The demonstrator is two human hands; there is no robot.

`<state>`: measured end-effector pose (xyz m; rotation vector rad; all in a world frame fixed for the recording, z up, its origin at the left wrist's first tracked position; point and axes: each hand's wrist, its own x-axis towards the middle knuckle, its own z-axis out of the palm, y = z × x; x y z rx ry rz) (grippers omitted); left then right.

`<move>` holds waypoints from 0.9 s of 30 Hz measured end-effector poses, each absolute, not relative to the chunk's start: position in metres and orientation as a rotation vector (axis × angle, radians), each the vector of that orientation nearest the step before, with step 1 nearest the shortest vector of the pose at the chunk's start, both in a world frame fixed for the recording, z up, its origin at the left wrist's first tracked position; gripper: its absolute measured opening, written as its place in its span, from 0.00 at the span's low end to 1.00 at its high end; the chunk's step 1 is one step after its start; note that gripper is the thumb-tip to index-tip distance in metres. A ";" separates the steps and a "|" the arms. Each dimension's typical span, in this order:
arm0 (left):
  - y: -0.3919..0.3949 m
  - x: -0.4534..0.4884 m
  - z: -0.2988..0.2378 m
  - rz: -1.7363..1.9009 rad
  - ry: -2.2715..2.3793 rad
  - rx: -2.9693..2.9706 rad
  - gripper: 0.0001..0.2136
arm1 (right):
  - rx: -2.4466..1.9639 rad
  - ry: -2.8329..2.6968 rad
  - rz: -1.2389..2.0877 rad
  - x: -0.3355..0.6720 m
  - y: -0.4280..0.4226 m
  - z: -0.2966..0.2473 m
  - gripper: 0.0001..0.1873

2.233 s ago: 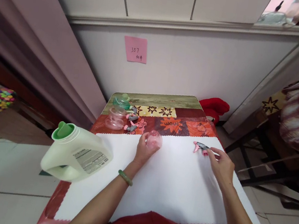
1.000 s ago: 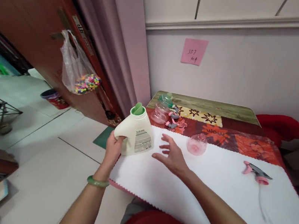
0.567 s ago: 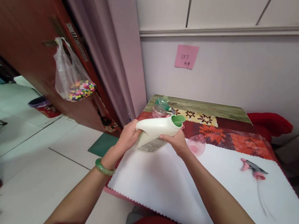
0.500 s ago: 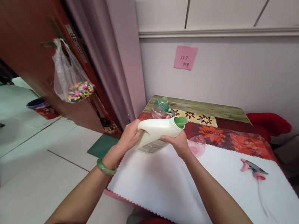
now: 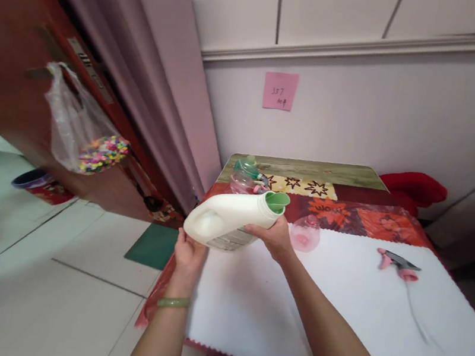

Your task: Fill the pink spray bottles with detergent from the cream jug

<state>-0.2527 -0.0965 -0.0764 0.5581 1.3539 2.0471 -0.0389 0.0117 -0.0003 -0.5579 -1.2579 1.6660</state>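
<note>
A white detergent jug (image 5: 231,216) with a green pouring spout is held over the table, tilted with its mouth to the right. My right hand (image 5: 276,235) grips it below the neck, thumb across the label side. Under the base end, my left hand (image 5: 190,250) supports the jug; part of its fingers is hidden beneath. The jug's handle hole is free of fingers. Just right of my right hand stands a clear pink bottle (image 5: 305,233) without a sprayer. A pink and grey spray head (image 5: 399,264) with a thin tube lies on the white mat.
The white scalloped mat (image 5: 251,318) covers much of the table. Behind the jug stand spray bottles, one green (image 5: 246,166). A bag of colourful beads (image 5: 103,154) hangs from the door handle at left. A pink note (image 5: 280,91) is on the wall.
My left hand has moved from the jug's handle down to its base. The jug has shifted slightly left and leans further over. The camera view has turned a little.
</note>
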 end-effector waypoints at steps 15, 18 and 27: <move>-0.073 -0.220 -0.058 2.035 0.568 0.340 0.26 | -0.827 -1.649 1.212 -0.011 0.012 -0.005 0.34; -0.080 -0.217 -0.045 1.993 0.634 0.333 0.29 | -0.784 -1.589 1.260 -0.014 0.014 -0.012 0.35; -0.100 -0.199 -0.016 2.167 0.914 0.334 0.26 | -0.528 -1.366 1.617 -0.017 0.022 -0.034 0.29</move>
